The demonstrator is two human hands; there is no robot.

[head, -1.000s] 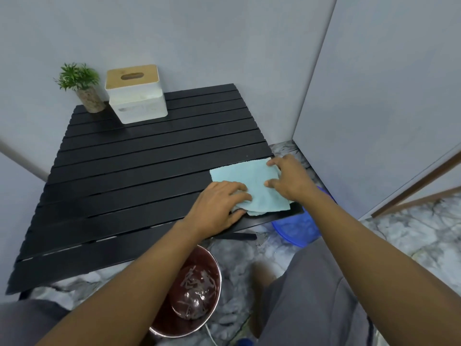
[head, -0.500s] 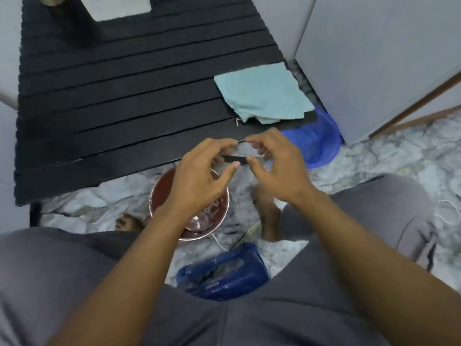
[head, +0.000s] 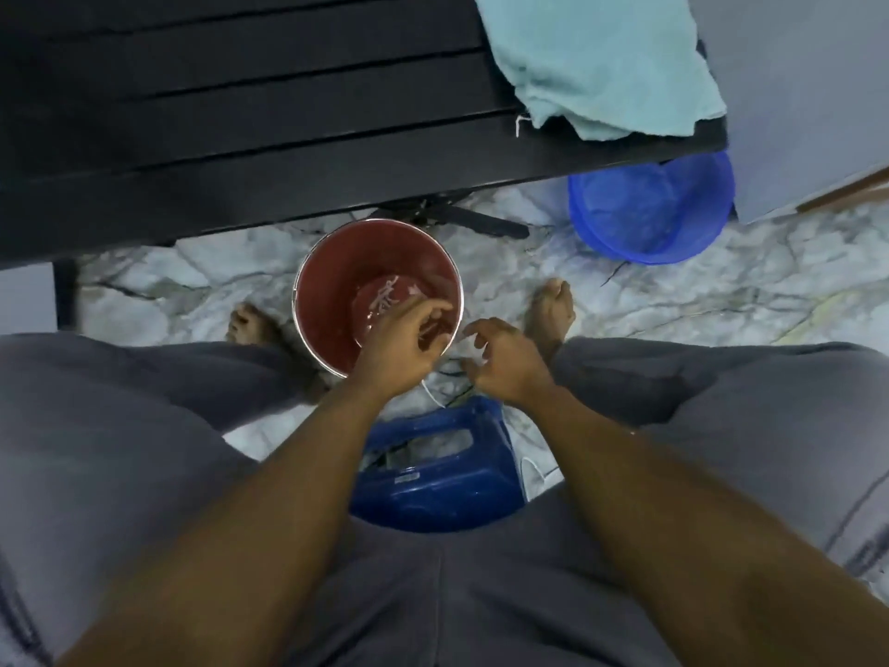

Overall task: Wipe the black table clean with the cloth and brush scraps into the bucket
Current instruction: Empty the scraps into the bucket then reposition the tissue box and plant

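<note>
cloth [head: 601, 65] let go on bench [head: 240, 151] | left hand [head: 404, 339] now over bucket [head: 332, 300], curled, grip unclear | right hand [head: 505, 363] beside it, wide, empty | I judge scraps dumped

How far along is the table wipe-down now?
Done: pale scraps lie in the red bucket. In hand: the left hand hangs over the bucket, fingers curled; whether it holds a scrap is unclear. The right hand is beside it, holding nothing. Left: the cloth lies unheld at the black table's near right corner, so wiping may follow.
</note>
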